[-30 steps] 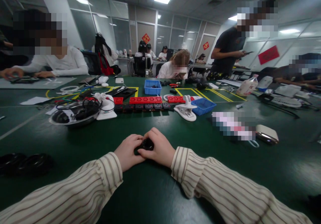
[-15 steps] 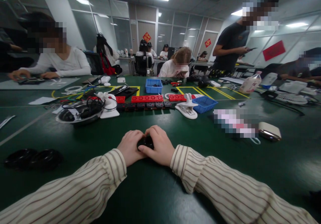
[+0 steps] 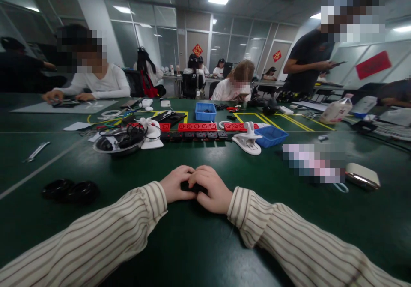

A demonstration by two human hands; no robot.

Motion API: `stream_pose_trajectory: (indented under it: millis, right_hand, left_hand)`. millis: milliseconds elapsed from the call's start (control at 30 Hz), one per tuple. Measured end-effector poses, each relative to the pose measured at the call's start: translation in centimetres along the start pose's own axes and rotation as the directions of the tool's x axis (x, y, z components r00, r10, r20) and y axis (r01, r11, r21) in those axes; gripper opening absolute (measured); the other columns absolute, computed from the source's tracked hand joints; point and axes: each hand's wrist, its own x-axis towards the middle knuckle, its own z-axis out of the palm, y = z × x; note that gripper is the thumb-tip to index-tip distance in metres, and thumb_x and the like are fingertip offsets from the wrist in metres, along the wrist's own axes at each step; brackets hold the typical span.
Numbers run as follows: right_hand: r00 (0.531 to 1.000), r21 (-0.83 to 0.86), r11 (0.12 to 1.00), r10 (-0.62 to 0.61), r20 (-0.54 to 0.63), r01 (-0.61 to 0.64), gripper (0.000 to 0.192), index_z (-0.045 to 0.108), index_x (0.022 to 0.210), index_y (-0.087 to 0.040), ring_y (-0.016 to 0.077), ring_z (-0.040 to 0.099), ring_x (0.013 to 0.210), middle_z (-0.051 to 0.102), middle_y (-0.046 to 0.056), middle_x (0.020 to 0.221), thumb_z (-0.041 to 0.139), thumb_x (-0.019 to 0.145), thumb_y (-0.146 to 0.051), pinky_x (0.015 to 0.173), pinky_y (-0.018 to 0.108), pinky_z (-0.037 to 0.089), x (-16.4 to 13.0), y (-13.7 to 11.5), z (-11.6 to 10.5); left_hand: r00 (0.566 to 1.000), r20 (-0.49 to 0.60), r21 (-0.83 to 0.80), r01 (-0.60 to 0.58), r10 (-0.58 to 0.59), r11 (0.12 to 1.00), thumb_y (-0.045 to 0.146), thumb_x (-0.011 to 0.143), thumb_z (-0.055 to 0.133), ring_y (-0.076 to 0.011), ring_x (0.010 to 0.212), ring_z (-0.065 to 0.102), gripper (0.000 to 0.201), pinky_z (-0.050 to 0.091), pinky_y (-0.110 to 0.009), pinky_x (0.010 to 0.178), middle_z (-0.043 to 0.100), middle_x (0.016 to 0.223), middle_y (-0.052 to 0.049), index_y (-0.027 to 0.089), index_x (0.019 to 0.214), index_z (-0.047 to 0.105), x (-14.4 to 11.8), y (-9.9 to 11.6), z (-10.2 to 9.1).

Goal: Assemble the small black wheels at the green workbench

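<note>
My left hand [image 3: 176,185] and my right hand [image 3: 213,189] meet over the green tabletop, both with fingers curled round a small black round part [image 3: 189,187]. Only a dark strip of it shows between the fingers, and its underside is hidden. The right fingers lie across its top; the left hand grips its left side. Off to the left, two glossy black ring-shaped parts [image 3: 84,192] lie side by side, apart from both hands.
Beyond the hands stand a metal bowl [image 3: 119,150] of black parts, red socket strips [image 3: 197,127], a white clip [image 3: 248,140] and a blue tray [image 3: 271,137]. A wrench [image 3: 37,151] lies left; a white-and-chrome object [image 3: 362,176] lies right. People sit and stand around the tables.
The view has turned left, so the surroundings sit farther right. My right fingers have moved over the top of the black part, covering the opening that showed before.
</note>
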Motion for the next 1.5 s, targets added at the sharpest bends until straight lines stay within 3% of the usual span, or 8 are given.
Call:
stream_pose_trajectory:
  millis: [200, 333, 500, 800, 900, 1033, 1267, 1500]
  right_hand:
    - [0.976, -0.052, 0.987, 0.142, -0.162, -0.152, 0.025, 0.050, 0.091, -0.014, 0.0202, 0.045, 0.089, 0.052, 0.008, 0.093, 0.046, 0.074, -0.032, 0.082, 0.037, 0.036, -0.1, -0.1, 0.0]
    - [0.943, -0.169, 0.933, 0.294, -0.154, -0.318, 0.035, 0.050, 0.085, -0.014, 0.0175, 0.045, 0.079, 0.050, 0.005, 0.084, 0.059, 0.073, -0.046, 0.073, 0.032, 0.036, -0.1, 0.2, 0.4]
    - [0.937, -0.236, 0.907, 0.328, -0.124, -0.349, 0.030, 0.050, 0.076, -0.015, 0.0162, 0.045, 0.077, 0.051, 0.002, 0.076, 0.068, 0.069, -0.038, 0.071, 0.029, 0.035, 0.1, 0.4, 0.8]
    - [0.998, 0.000, 0.998, -0.063, 0.012, 0.063, 0.015, 0.053, 0.070, -0.016, 0.0172, 0.048, 0.081, 0.057, 0.002, 0.072, 0.041, 0.062, -0.013, 0.080, 0.033, 0.038, 0.0, 0.0, 0.2]
    - [0.997, -0.012, 0.997, -0.079, -0.010, 0.079, 0.019, 0.055, 0.079, -0.017, 0.0185, 0.048, 0.089, 0.060, 0.003, 0.082, 0.040, 0.067, -0.016, 0.086, 0.035, 0.036, 0.0, -0.4, 0.0]
    - [0.989, -0.155, 0.983, 0.078, -0.123, -0.097, 0.024, 0.053, 0.088, -0.014, 0.0205, 0.045, 0.089, 0.055, 0.007, 0.090, 0.050, 0.074, -0.033, 0.082, 0.037, 0.036, 0.0, -0.6, 0.0]
    - [0.987, -0.337, 0.928, 0.158, -0.033, -0.160, 0.023, 0.052, 0.078, -0.013, 0.0177, 0.043, 0.079, 0.050, 0.005, 0.082, 0.059, 0.076, -0.036, 0.073, 0.031, 0.037, 0.0, 0.0, 0.7]
    - [0.994, -0.251, 0.963, 0.103, 0.019, -0.095, 0.017, 0.054, 0.085, -0.014, 0.0175, 0.044, 0.080, 0.053, 0.006, 0.084, 0.060, 0.076, -0.028, 0.075, 0.031, 0.038, 0.0, -0.2, 0.4]
  left_hand:
    - [0.993, -0.037, 0.123, 0.112, -0.108, 0.986, 0.046, 0.055, 0.075, -0.0290, 0.105, 0.046, 0.073, 0.031, -0.049, 0.097, 0.052, 0.111, -0.010, 0.017, 0.114, 0.046, -0.1, 1.4, 0.2]
    - [0.960, -0.145, 0.189, 0.266, -0.241, 0.945, 0.049, 0.056, 0.072, -0.0271, 0.096, 0.050, 0.060, 0.030, -0.052, 0.096, 0.055, 0.099, -0.007, 0.016, 0.101, 0.051, -0.1, 3.0, 0.6]
    - [0.940, -0.141, 0.181, 0.334, -0.311, 0.925, 0.038, 0.060, 0.070, -0.0262, 0.098, 0.050, 0.041, 0.021, -0.059, 0.099, 0.055, 0.097, -0.004, 0.018, 0.093, 0.055, -0.1, 3.6, 1.0]
    - [1.000, -0.005, 0.042, 0.003, -0.002, 0.999, 0.026, 0.062, 0.070, -0.0235, 0.102, 0.047, 0.015, 0.037, -0.036, 0.093, 0.054, 0.102, -0.006, 0.017, 0.069, 0.060, 0.2, 0.8, 0.4]
    - [0.999, 0.010, 0.063, 0.032, -0.033, 0.998, 0.032, 0.062, 0.070, -0.0248, 0.103, 0.046, 0.032, 0.035, -0.040, 0.095, 0.052, 0.106, -0.006, 0.019, 0.089, 0.060, 0.2, 0.7, 0.5]
    - [0.987, -0.104, 0.170, 0.141, -0.124, 0.975, 0.045, 0.050, 0.076, -0.0283, 0.101, 0.044, 0.070, 0.032, -0.048, 0.096, 0.048, 0.106, -0.009, 0.016, 0.108, 0.050, -0.1, 2.1, 0.7]
    - [0.953, -0.191, 0.227, 0.274, -0.234, 0.935, 0.053, 0.045, 0.076, -0.0281, 0.096, 0.043, 0.066, 0.032, -0.052, 0.094, 0.047, 0.098, -0.006, 0.018, 0.097, 0.053, -0.3, 3.9, 1.4]
    - [0.983, -0.073, 0.052, 0.174, -0.170, 0.983, 0.026, 0.052, 0.073, -0.0245, 0.095, 0.046, 0.043, 0.042, -0.039, 0.088, 0.049, 0.097, -0.006, 0.016, 0.090, 0.057, 0.0, 2.4, 0.6]
